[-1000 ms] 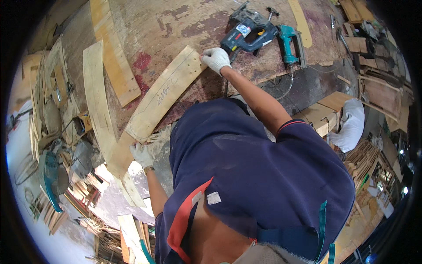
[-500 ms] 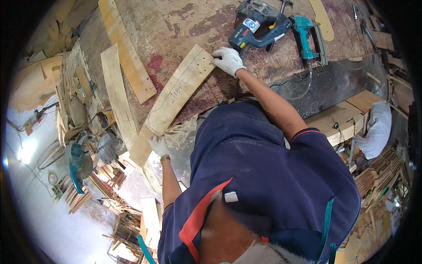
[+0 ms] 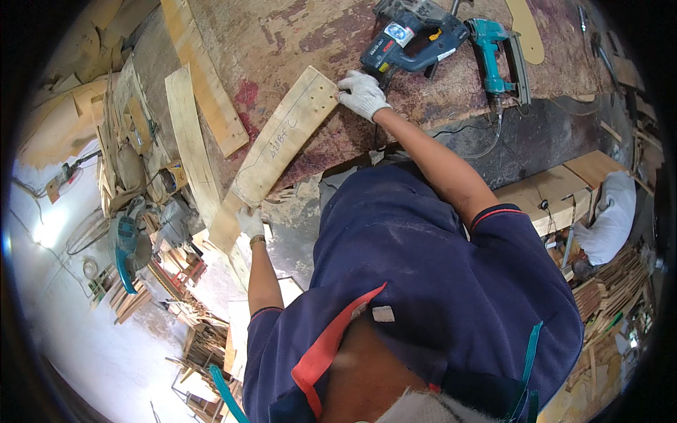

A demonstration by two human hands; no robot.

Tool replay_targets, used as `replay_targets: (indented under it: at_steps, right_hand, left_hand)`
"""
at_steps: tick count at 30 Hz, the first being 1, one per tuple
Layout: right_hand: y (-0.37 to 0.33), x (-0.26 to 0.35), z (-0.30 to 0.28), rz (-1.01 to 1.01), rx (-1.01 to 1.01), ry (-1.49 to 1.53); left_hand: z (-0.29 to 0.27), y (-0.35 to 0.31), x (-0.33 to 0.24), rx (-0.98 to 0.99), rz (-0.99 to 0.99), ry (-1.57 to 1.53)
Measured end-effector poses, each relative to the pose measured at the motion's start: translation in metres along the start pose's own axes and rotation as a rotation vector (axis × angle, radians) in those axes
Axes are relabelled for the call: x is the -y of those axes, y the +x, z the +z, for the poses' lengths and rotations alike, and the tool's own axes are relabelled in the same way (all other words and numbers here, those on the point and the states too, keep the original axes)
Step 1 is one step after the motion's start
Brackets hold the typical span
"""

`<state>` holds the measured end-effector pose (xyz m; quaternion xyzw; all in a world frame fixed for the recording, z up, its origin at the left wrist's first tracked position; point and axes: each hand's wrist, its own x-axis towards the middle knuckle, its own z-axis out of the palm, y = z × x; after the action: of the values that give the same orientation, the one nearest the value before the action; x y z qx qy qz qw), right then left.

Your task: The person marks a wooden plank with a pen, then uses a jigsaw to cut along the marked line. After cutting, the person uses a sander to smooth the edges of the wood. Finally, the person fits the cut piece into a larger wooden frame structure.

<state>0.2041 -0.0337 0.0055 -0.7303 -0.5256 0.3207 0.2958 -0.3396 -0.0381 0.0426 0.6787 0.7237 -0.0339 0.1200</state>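
A pale wooden board (image 3: 281,141) with pencil lines, handwriting and small holes near one end lies slantwise on the worn workbench. It overlaps a second plain wooden piece (image 3: 225,227) at its near left end. My left hand (image 3: 250,221), in a white glove, is closed at the edge where the two pieces meet; its fingertips are partly hidden. At the far right end, my gloved right hand (image 3: 363,95) has its fingers curled against the board's corner. Just beyond that hand sits a dark blue corded power tool (image 3: 412,39).
A teal air nailer (image 3: 490,60) with a hose rests right of the dark tool. Two long wooden strips, one pale (image 3: 189,134) and one yellowish (image 3: 204,77), lie on the bench's left. A teal saw (image 3: 125,247) and stacked offcuts stand beyond the left edge.
My left hand has slid slightly up along the edge, closer to where the pieces overlap. The right hand stays at the board's corner. The whole view has shifted a little.
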Motion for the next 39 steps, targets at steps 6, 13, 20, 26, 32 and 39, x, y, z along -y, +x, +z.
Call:
replay_targets:
  at_steps: [6,13,20,26,32,39]
  right_hand:
    - [0.003,-0.003,-0.005,-0.09,-0.086,-0.012]
    - [0.011,-0.002,-0.014,-0.053,0.025,-0.121]
    - [0.016,-0.016,-0.005,-0.002,-0.013,0.011]
    - [0.018,-0.024,-0.012,-0.025,-0.007,-0.005]
    - [0.019,-0.022,-0.014,-0.033,0.031,0.003]
    - [0.015,-0.005,-0.016,0.132,0.076,0.103]
  left_hand:
    - [0.005,-0.007,0.008,-0.096,0.226,0.035]
    - [0.01,-0.01,0.022,-0.117,0.315,0.124]
    - [0.017,-0.007,0.029,-0.183,0.322,0.125]
    - [0.017,-0.007,0.016,-0.188,0.282,0.066]
    - [0.035,-0.006,0.026,-0.278,0.291,0.18]
    - [0.025,-0.002,0.023,-0.187,0.284,0.166]
